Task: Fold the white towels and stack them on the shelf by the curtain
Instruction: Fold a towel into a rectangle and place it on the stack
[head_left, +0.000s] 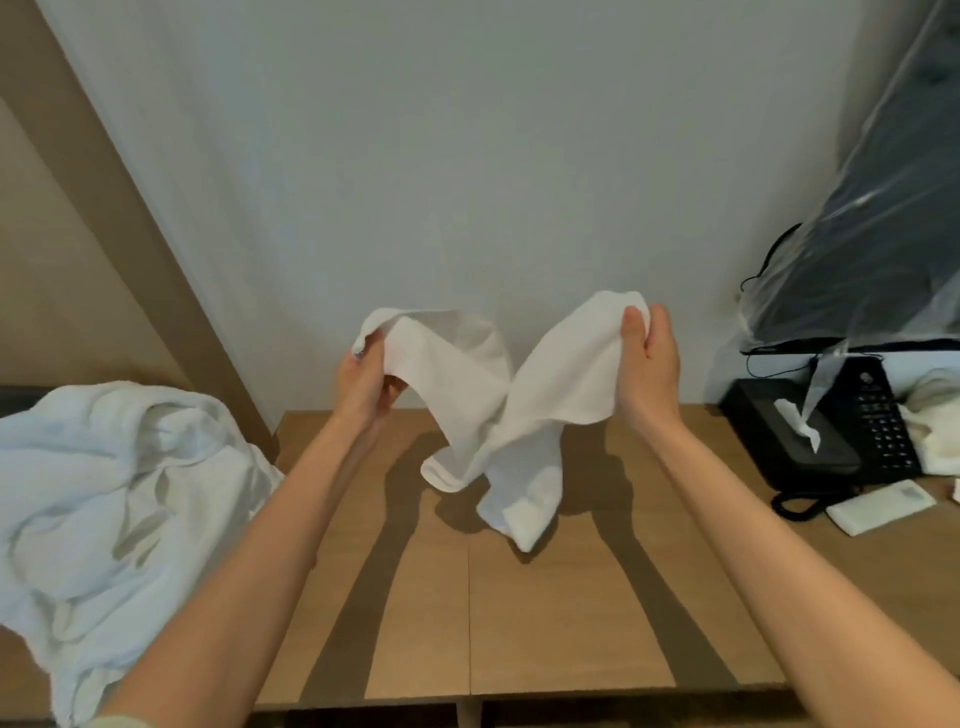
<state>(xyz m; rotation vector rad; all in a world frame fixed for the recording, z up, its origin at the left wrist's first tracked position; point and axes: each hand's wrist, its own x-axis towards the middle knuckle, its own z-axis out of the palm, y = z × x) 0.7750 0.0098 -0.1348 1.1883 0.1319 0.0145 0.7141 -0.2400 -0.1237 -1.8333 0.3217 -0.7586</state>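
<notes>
Head view is showing a small white terry-cloth towel (498, 415) hanging in the air above a brown wooden surface (545, 623). The left hand (366, 379) is gripping one upper end and the right hand (652, 358) is gripping the other. Both sets of fingers are closing on cloth: the left fingers (387, 392) are curling round a bunched edge, while the right thumb is pressing a corner against the right fingers (661, 325). Between the two grips the towel is sagging and twisting across itself. Its two loose ends are dangling below the fingers, and whether the lowest tip is touching the surface I cannot tell.

Judging by that droop, the towel is behaving as a light, limp thing that is keeping no shape of its own. The looped pile is probably giving good friction, so slipping seems unlikely, and nothing about it looks fragile. The best holds are likely the two corners of one short edge, so that drawing the fingers apart is taking the twist out before the cloth is being laid flat.

A crumpled heap of larger white towels (119, 493) is lying well left of the left fingers. A black tissue box (789, 431) and a black desk telephone (878, 421) are sitting right of the right fingers.
</notes>
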